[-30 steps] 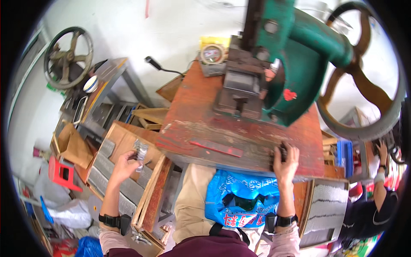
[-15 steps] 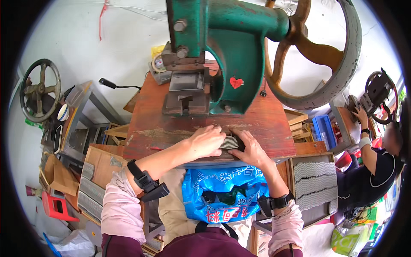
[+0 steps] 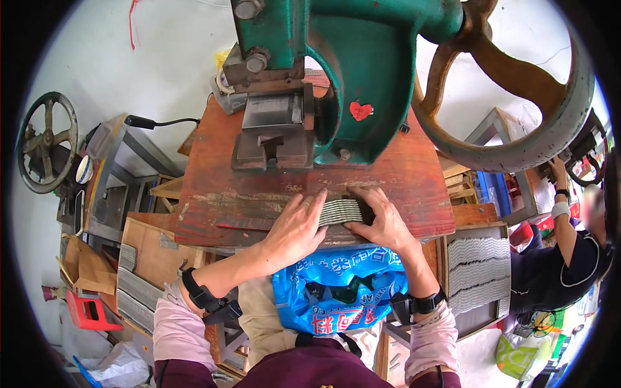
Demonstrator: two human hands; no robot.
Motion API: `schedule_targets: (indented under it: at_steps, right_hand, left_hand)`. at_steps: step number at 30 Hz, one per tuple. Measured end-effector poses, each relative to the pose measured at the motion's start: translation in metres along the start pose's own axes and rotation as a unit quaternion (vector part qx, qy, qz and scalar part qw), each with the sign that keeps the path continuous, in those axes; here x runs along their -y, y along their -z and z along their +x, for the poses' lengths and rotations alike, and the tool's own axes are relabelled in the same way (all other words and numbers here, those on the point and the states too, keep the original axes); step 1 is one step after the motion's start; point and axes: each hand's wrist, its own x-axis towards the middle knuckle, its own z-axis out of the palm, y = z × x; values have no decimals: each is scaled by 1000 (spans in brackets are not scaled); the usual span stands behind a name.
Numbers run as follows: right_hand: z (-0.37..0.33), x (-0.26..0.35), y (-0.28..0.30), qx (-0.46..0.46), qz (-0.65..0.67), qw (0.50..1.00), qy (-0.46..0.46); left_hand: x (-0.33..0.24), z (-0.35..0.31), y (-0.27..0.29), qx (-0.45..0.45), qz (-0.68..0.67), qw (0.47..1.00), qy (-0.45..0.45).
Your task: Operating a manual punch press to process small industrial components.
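Observation:
On the front part of the wooden tabletop lies a small stack of thin, wavy grey metal strips (image 3: pixel 341 212). My left hand (image 3: pixel 297 222) presses against the stack's left end, its fingers close together and its thumb mostly hidden. At the right end, my right hand (image 3: pixel 383 218) grips the stack between thumb and fingers. A dark piece, too covered to identify, shows under the right palm. Behind both hands stands a green hand press (image 3: pixel 362 84) with a metal die block (image 3: pixel 275 139) at its base.
The press's large handwheel (image 3: pixel 511 158) hangs over the right. A blue plastic bag (image 3: pixel 291 291) sits below the table edge. Trays of wavy strips stand at right (image 3: pixel 479 278) and left (image 3: pixel 139 291). Another person (image 3: pixel 556 258) works at a machine far right.
My left hand has shifted slightly left and its curled fingers have straightened along the stack's end, exposing more of the strips. The right hand keeps its grip. The view has shifted closer to the press.

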Motion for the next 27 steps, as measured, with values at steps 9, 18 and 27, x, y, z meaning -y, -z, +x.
schedule_targets:
  at_steps: [9, 18, 27]
  right_hand:
    - [29, 44, 0, -46, -19, 998, 46]
    - [164, 76, -38, -197, 56, 977, -59]
    - [188, 51, -42, -264, -18, 964, -34]
  left_hand:
    - [13, -12, 37, -121, -80, 989, 15]
    - [107, 63, 102, -313, -256, 907, 120]
    - [114, 39, 121, -320, 161, 926, 121]
